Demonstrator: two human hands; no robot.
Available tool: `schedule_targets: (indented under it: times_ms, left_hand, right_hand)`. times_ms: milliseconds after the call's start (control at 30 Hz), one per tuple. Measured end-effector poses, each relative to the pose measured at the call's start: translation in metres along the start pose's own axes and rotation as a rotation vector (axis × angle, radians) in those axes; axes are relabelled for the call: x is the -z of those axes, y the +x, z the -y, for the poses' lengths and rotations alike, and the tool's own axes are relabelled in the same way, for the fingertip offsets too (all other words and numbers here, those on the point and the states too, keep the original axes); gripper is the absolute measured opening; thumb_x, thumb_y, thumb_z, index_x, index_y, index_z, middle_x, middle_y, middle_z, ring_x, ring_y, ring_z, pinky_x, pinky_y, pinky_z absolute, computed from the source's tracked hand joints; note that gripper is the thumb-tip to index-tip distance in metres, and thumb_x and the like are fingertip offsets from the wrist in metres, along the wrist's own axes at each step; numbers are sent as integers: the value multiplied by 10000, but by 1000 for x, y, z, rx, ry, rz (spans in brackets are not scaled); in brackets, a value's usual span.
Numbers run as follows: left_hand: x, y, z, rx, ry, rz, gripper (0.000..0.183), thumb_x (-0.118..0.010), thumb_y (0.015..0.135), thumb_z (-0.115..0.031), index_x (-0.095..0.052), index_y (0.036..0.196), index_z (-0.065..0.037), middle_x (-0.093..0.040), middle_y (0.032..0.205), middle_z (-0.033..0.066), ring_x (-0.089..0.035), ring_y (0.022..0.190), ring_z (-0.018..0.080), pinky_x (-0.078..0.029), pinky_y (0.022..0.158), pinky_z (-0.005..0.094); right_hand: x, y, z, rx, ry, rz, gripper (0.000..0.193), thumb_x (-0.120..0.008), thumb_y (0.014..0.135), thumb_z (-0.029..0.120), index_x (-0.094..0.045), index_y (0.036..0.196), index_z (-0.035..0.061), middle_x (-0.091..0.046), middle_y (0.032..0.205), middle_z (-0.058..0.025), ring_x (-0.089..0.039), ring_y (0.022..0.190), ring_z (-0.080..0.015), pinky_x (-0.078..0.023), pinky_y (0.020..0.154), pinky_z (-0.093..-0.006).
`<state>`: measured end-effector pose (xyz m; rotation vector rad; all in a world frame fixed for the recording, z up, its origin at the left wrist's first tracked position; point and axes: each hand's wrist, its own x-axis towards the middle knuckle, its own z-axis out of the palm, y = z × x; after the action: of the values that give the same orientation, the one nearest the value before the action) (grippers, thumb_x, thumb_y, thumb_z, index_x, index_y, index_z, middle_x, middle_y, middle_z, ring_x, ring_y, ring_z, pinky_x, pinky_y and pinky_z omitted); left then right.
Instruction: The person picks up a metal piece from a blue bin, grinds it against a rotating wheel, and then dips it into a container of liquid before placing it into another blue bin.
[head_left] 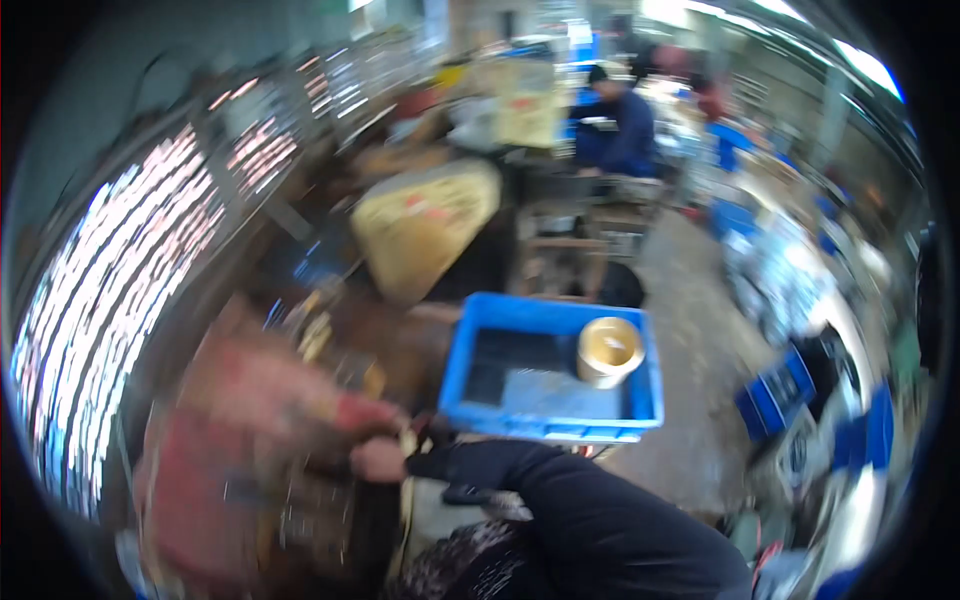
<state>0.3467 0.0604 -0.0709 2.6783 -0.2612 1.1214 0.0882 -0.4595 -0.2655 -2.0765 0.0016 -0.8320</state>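
My right arm in a dark sleeve reaches leftward across the lower middle. At its end my right hand is beside a red machine, near its right-hand side. Motion blur smears the fingers, so whether they hold or only touch a part there is unclear. I cannot make out my left hand. Just beyond my forearm stands a blue plastic crate. Inside it, at the right, a cream-coloured tub stands upright with its top uncovered.
A yellowish, roughly triangular machine cover stands beyond the red machine. Farther off, a person in dark clothes sits. Blue boxes and blurred clutter line the right side of the floor. Bright slatted windows are on the left.
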Motion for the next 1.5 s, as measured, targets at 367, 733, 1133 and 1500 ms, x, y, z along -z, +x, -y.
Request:
schedule_targets:
  times_ms: [367,733,1133,1500]
  left_hand:
    - [3,-5,-35,374,-143,-201,925,-687,813,-262,-139,1423,168,-184,1486,368,-183,1410,449,-136,1175,469]
    - [-24,52,-5,647,-217,-422,996,-725,775,-266,-106,1406,194,-244,1447,391,-282,1365,455,-224,1150,438]
    - [-29,58,10,744,-480,-514,1029,-760,738,-223,-95,1409,185,-256,1452,372,-307,1359,428,-241,1139,420]
    - [-21,59,-7,774,-340,-451,1033,-749,748,-221,-73,1400,210,-208,1458,393,-234,1385,467,-164,1175,434]
  right_hand:
    - [52,12,80,-196,-258,27,164,-601,927,123,-626,967,-34,-641,822,-97,-581,774,-200,-471,758,-318]
    - [51,10,81,-366,-52,47,112,-586,930,72,-619,973,-26,-578,810,-9,-502,766,-95,-422,711,-246]
    - [51,5,65,-438,-25,41,92,-586,933,72,-614,948,-14,-542,785,19,-474,751,-83,-406,697,-237]
    - [56,4,64,-459,14,96,117,-580,942,86,-628,975,-16,-561,812,27,-476,761,-75,-403,698,-230]
